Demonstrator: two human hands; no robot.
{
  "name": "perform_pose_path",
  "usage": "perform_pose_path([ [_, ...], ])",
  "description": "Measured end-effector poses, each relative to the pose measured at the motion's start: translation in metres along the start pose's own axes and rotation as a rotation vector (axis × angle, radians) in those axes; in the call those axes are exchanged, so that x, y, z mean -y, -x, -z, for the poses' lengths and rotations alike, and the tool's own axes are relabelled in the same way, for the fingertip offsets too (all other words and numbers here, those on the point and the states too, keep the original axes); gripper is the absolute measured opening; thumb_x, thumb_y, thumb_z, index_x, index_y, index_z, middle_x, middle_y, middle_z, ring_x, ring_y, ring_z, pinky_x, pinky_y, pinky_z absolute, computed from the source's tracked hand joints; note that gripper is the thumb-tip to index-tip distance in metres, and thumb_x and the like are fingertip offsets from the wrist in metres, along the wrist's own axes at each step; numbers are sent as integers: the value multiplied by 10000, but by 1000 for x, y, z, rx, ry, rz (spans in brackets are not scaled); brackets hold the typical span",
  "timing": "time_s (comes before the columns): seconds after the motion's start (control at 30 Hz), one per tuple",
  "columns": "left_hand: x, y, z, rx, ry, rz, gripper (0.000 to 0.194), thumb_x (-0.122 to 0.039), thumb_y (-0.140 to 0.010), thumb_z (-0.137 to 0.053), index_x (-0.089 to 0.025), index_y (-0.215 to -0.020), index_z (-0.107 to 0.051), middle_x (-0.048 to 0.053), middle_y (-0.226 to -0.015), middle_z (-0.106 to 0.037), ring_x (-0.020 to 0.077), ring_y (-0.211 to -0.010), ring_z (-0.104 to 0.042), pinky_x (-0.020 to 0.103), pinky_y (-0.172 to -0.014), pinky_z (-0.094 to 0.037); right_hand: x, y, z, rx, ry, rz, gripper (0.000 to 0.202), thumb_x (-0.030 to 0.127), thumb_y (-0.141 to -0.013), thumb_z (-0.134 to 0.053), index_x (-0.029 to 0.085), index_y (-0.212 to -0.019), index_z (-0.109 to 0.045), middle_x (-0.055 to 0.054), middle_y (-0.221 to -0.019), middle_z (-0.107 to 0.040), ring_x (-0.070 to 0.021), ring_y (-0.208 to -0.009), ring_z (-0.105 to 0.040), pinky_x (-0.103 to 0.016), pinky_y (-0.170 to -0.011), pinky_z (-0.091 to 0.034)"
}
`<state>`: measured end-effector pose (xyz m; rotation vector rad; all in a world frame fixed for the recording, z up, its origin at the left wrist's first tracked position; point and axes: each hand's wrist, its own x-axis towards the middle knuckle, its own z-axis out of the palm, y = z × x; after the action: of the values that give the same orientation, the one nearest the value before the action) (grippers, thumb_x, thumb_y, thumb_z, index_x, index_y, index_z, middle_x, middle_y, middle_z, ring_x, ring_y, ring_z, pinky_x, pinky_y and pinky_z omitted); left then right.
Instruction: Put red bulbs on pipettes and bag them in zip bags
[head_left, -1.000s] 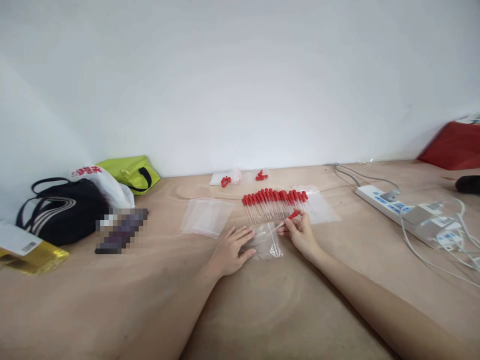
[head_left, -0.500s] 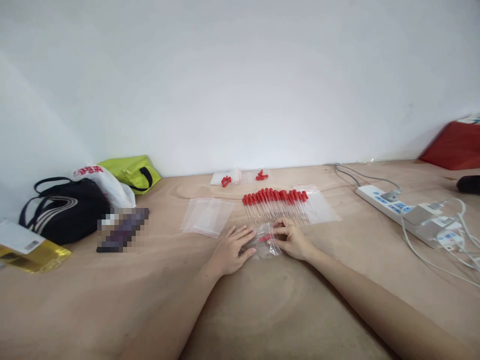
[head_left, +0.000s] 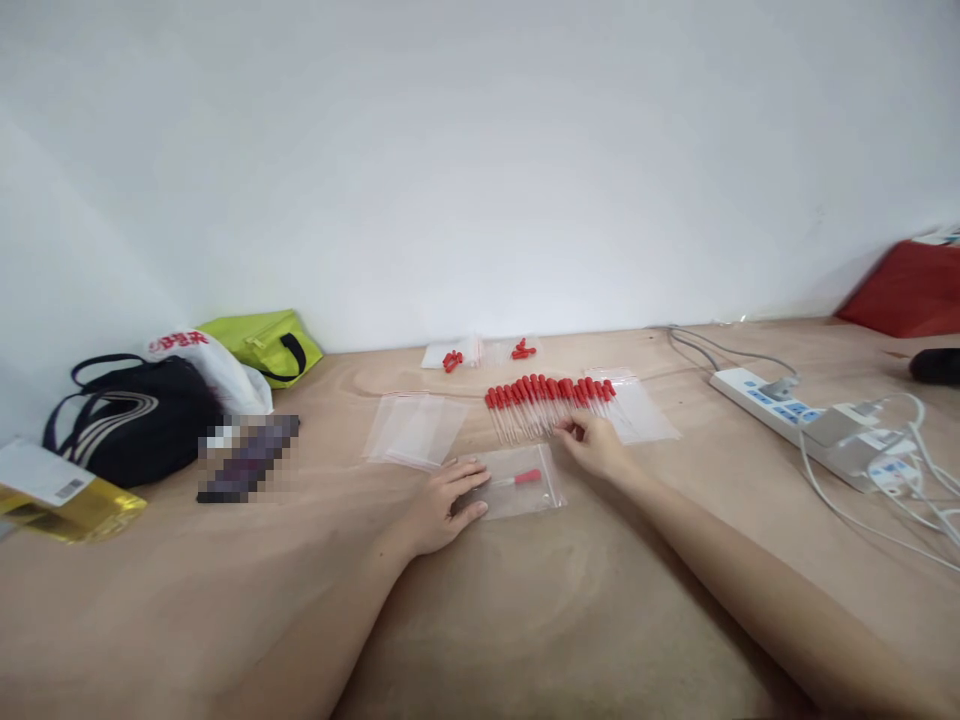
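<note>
A clear zip bag point(head_left: 536, 500) lies flat in front of me, with a red-bulbed dropper point(head_left: 527, 477) inside it. My left hand point(head_left: 444, 505) rests on the bag's left end, its fingers stretched out over the plastic. Behind the bag, several droppers point(head_left: 541, 390) with red bulbs and thin clear stems lie side by side. My right hand point(head_left: 589, 442) is at the stem ends of this row, with thumb and fingers curled together. Whatever sits between those fingertips is hidden or too small to name.
Flat clear bags point(head_left: 416, 430) lie left of the row, and another clear bag point(head_left: 649, 410) lies right. Small red bulbs point(head_left: 523, 350) sit near the wall. A power strip point(head_left: 765, 400) with cables stands right; a black bag point(head_left: 142, 420) and green bag point(head_left: 259, 345) stand left.
My right hand has left the bag and moved up to the row of droppers. The bag now lies flatter, and my left hand has slid slightly left and down.
</note>
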<state>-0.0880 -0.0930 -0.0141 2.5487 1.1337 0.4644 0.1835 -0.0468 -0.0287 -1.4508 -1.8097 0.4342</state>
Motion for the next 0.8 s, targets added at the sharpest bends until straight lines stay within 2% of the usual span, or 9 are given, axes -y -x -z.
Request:
perform_pose_path([
  [0.1, 0, -2, -2, 9, -11, -4, 366, -334, -823, -477, -204, -1163, -519, 63, -1250, -496, 202, -1194, -402, 421, -1035, -271, 11, -30, -9, -77, 94, -8, 128, 183, -710, -507, 139, -768, -612, -46, -761, -619, -131, -699, -553, -235, -669, -412],
  [0.23, -2, -3, -1, 21, -11, 10, 361, -328, -826, -477, -202, -1161, -519, 65, -1254, -493, 203, -1201, -395, 429, -1040, -258, 33, -60, -29, -57, 253, -178, 203, 177, -716, -512, 129, -900, -583, -92, -873, -619, -178, -825, -572, -264, -716, -421],
  [0.37, -4, -2, 1, 33, -7, 20, 355, -315, -821, -490, -201, -1155, -522, 64, -1248, -500, 205, -1200, -396, 434, -1037, -261, 48, -70, -44, 8, 367, -334, 246, 118, -739, -463, 103, -970, -546, -153, -920, -608, -237, -879, -580, -305, -711, -429],
  [0.5, -3, -2, 0, 31, -7, 14, 353, -321, -823, -489, -206, -1155, -522, 62, -1252, -496, 202, -1196, -401, 431, -1037, -263, 53, -71, -51, 8, 359, -364, 279, 52, -742, -419, 65, -1003, -518, -191, -915, -603, -253, -884, -587, -314, -716, -432],
  [0.67, -1, -2, -2, 28, -5, 11, 355, -325, -823, -487, -208, -1156, -521, 61, -1259, -489, 198, -1199, -397, 427, -1037, -265, 55, -68, -43, -11, 329, -350, 327, 39, -723, -412, 32, -1043, -479, -194, -890, -604, -247, -862, -588, -305, -714, -433],
  [0.8, -3, -1, -1, 22, -3, 14, 358, -329, -823, -484, -215, -1161, -518, 52, -1258, -490, 195, -1206, -388, 423, -1041, -260, 36, -45, -19, -83, 113, -187, 494, 82, -721, -415, 41, -1207, -335, -105, -755, -602, -212, -746, -583, -304, -685, -441],
])
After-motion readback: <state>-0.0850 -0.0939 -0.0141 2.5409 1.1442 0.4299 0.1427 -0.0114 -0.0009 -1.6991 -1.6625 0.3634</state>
